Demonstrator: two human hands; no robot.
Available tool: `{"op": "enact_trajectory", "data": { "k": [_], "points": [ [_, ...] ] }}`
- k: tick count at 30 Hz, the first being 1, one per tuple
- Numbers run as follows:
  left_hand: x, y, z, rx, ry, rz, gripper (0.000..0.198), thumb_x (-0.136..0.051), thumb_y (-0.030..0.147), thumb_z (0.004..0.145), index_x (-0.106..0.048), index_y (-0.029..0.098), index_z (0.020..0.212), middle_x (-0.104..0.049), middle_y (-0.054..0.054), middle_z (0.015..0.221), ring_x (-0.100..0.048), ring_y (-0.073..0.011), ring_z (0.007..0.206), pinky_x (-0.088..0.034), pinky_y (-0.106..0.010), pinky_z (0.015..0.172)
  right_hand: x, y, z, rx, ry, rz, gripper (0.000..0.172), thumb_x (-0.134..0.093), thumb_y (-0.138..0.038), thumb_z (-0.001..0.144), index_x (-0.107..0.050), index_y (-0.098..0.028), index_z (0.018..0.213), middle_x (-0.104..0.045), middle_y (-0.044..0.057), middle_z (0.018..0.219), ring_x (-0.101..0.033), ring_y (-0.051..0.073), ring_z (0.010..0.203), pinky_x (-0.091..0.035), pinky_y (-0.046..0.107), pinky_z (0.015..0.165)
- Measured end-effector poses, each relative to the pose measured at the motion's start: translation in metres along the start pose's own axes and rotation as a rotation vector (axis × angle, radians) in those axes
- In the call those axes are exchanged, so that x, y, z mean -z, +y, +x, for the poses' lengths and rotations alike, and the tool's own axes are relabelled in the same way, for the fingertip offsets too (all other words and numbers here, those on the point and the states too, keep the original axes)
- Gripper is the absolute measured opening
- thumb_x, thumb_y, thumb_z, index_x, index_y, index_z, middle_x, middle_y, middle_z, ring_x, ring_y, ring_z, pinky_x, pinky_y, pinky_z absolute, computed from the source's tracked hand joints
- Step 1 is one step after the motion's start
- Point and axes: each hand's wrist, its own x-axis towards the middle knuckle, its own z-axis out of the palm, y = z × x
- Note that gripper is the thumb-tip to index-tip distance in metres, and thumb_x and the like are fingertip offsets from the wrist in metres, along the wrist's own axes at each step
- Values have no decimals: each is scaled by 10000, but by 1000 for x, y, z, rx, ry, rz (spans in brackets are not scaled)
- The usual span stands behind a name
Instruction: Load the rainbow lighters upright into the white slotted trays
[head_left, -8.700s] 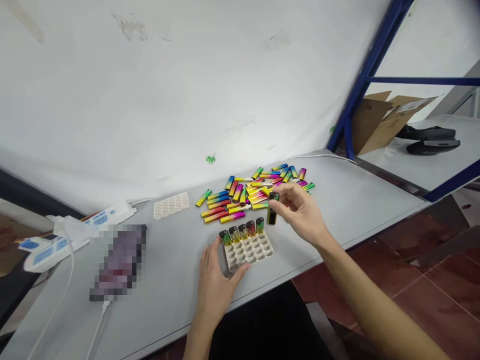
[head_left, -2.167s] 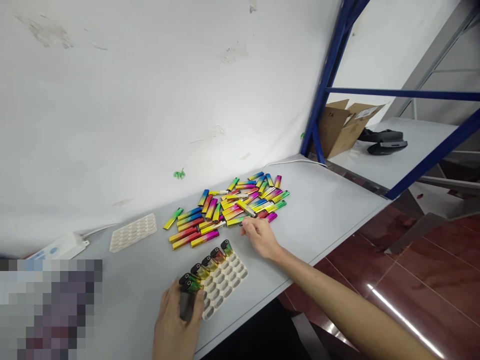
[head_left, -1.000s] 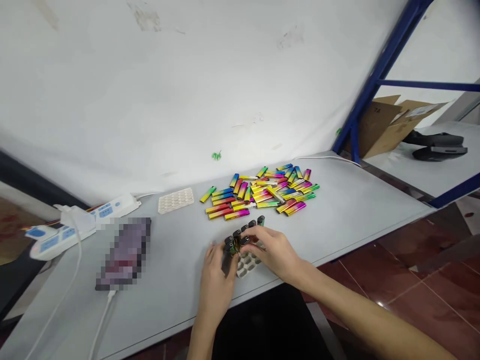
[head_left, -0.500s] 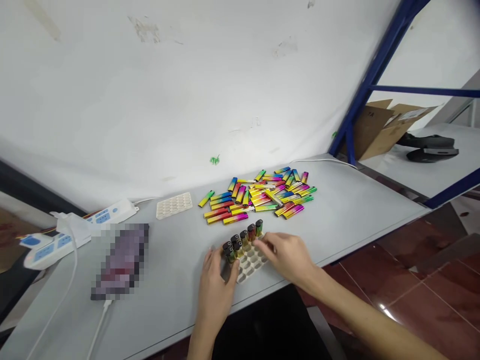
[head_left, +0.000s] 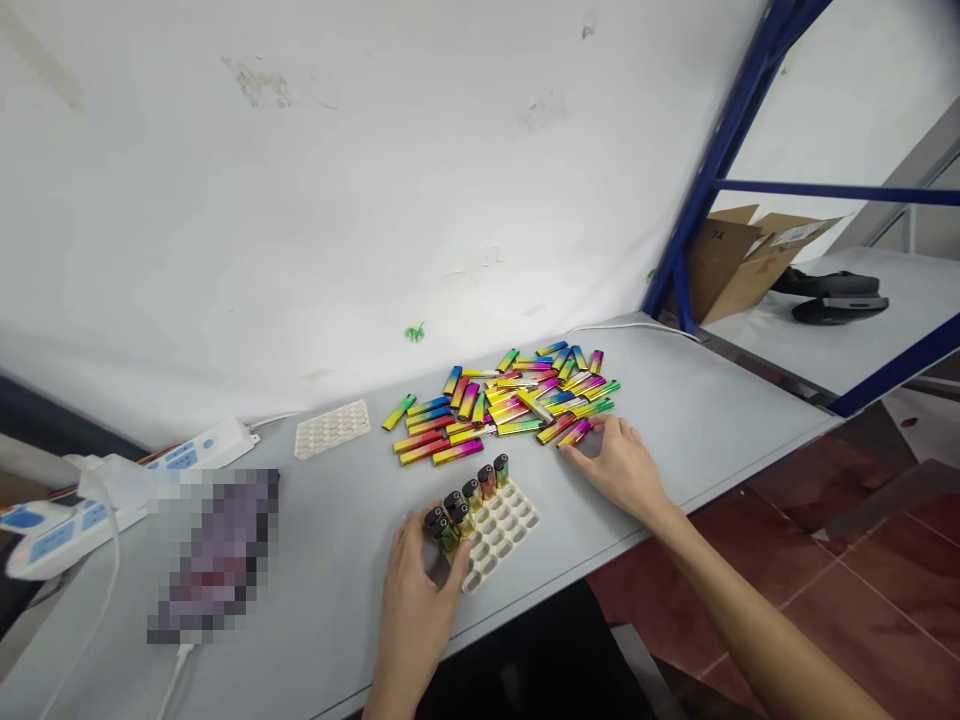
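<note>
My left hand (head_left: 420,585) grips the left end of a pale moulded tray (head_left: 504,525), thumb and fingers on either side of it. Several lighters (head_left: 471,495) with black ends stand upright in its left and back pockets; the other visible pockets hold nothing. Off to the tray's right, my right hand (head_left: 619,462) has its thumb and fingers closed around a lying lighter (head_left: 575,433), shiny yellow and magenta. That one is at the front right of a loose pile of metallic, rainbow-coloured lighters (head_left: 514,408), which lie flat on the grey table (head_left: 337,540).
A second pale tray (head_left: 332,430) lies by the wall. At left are a white power strip (head_left: 187,455), cables and a blurred-out dark item (head_left: 221,555). A blue metal frame (head_left: 694,220) rises at right, with a cardboard box (head_left: 739,260) behind it.
My right hand has left the tray and moved right and away from me to the pile, onto a lighter. My left hand stays at the tray. The view has shifted slightly.
</note>
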Motion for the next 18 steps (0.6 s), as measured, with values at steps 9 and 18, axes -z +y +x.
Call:
{"op": "enact_trajectory", "data": {
  "k": [9,18],
  "points": [
    [-1,5,6,-111,0,62,408,-589,532,838,-661,197,1059,-655,-103,1080,-539,-326,1154,-441,-498,1005,5,-3,7,-60,-58,45,714,-524,-733,797,-545,-139,1193,-577,208,1229,-563,371,1156,-472,444,861],
    [-1,2,6,16,60,52,499,-602,588,805,-634,174,1082,-644,-125,1081,-572,-336,1106,-449,-484,977,2,-4,1,65,-161,713,584,-572,-358,852,-291,-238,1350,-706,38,987,-685,211,846,-521,367,798]
  ]
}}
